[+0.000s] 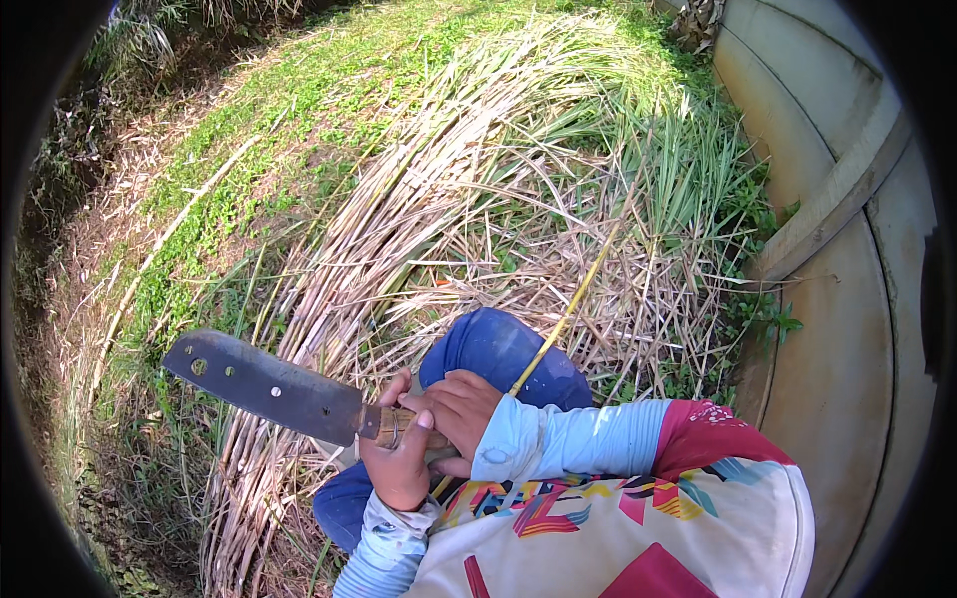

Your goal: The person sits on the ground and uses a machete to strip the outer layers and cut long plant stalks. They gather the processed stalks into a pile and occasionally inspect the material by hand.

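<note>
The left hand is wrapped tight around the wooden handle of a cleaver, whose broad dark blade juts out to the left over a heap of dry stalks. The right hand rests just beside it, fingers curled against the handle's end and a thin yellow stem that runs up to the far right.

Cut stalks ahead of knee, wall right
</note>
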Demonstrator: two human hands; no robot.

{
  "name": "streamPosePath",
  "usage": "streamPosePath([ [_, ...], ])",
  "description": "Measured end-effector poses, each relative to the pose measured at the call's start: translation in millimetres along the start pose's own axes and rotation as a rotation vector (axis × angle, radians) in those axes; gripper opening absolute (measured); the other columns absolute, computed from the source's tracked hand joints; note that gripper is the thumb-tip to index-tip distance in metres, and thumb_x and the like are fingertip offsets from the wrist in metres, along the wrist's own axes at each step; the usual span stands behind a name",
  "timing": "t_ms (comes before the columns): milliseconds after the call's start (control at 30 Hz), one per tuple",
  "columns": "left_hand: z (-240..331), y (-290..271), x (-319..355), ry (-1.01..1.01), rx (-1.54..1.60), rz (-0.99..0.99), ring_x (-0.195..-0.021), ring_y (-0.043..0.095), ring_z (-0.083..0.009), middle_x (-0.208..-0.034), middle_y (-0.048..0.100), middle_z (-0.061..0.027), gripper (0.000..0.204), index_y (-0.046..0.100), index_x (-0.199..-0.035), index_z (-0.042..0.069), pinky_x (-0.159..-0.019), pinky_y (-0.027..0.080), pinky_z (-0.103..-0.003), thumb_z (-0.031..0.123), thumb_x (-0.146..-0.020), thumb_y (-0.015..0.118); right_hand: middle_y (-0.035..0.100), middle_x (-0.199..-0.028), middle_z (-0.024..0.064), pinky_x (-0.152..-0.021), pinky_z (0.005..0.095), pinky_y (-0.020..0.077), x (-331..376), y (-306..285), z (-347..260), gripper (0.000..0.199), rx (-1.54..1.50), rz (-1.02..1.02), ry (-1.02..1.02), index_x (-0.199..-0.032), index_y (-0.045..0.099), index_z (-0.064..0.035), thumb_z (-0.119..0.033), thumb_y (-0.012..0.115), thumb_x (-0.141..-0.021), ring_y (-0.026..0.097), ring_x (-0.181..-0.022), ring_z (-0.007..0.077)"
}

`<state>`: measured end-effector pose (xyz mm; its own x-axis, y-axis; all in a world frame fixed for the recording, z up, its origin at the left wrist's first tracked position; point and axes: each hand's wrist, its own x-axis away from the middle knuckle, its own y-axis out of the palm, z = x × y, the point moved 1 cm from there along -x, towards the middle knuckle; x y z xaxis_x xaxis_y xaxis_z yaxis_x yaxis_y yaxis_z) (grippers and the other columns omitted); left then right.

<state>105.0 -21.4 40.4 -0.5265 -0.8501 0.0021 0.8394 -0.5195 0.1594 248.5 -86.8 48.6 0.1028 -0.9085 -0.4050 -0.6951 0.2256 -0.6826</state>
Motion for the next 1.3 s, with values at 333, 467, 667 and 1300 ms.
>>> streamPosePath([
  [333, -39, 23, -17, -0.112, -0.911, -0.698, -0.121, 0.057, -0.0389, -0.133, 0.053, -0.0296, 0.081, 0.04, -0.141, -0.008, -0.103, 0.045, -0.045, 0.042, -0.086, 0.073, 0.066, -0.103, 0.0192, -0.086, 0.0418, 0.051, 48, -66, 42, 0.06, -0.211, 0.245, 0.643, -0.13, 0.051, -0.0024, -0.035, 0.072, -0.085, 0.066, -0.097, 0.0348],
  [467, -61, 67, -27, -0.068, -1.116, -0.773, -0.105, 0.066, -0.0322, -0.118, 0.062, -0.0243, 0.059, 0.047, -0.133, -0.003, -0.09, 0.052, -0.042, 0.033, -0.092, 0.068, 0.067, -0.109, 0.0178, -0.091, 0.0389, 0.0504, 116, -70, 86, 0.055, -0.108, 0.568, 0.681, -0.129, 0.052, -0.0032, -0.024, 0.074, -0.083, 0.067, -0.101, 0.0306],
  [667, -99, 67, -58, -0.449, -0.723, -0.62, -0.073, 0.065, -0.0179, -0.078, 0.065, -0.0094, 0.032, 0.058, -0.117, 0.0, -0.069, 0.051, -0.032, 0.028, -0.101, 0.052, 0.066, -0.101, 0.0197, -0.086, 0.0402, 0.0522, 152, -98, 105, 0.048, 0.055, 0.48, 0.993, -0.119, 0.055, -0.0048, -0.019, 0.073, -0.077, 0.066, -0.097, 0.0366],
  [1300, 38, -150, 56, -0.577, -0.622, -0.412, -0.054, 0.036, -0.0051, -0.063, 0.043, 0.0042, 0.031, 0.064, -0.111, -0.004, -0.051, 0.029, -0.023, 0.023, -0.105, 0.048, 0.066, -0.088, 0.0169, -0.074, 0.041, 0.0522, 197, -176, 349, 0.033, 0.319, 0.509, 1.358, -0.114, 0.061, -0.0107, -0.014, 0.065, -0.081, 0.066, -0.078, 0.0346],
])
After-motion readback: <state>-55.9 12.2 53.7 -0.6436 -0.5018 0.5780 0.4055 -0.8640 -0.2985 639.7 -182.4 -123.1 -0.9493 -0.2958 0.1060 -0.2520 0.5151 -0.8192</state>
